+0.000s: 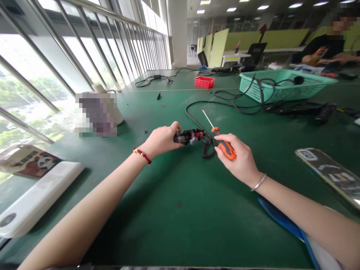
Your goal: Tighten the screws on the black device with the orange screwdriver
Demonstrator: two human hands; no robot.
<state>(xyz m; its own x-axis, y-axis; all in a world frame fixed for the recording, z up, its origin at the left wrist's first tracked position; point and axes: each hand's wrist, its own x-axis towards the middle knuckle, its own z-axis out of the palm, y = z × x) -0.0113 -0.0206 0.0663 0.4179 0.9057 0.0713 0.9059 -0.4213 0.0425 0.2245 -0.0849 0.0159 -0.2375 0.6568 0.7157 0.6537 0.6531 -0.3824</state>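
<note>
Left hand (pixel 162 139) grips a probable motor assembly (pixel 185 137), seemingly steadying it; right hand (pixel 240 157) pinches the orange-handled screwdriver (pixel 227 149), aimed far left.

Orange-grey screwdriver (pixel 215 130), tilted; black device (pixel 188 137)

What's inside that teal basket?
In the teal basket, black cable and a rounded black piece show; the cable also hangs over the rim. The near wall hides part of the bottom.
</note>
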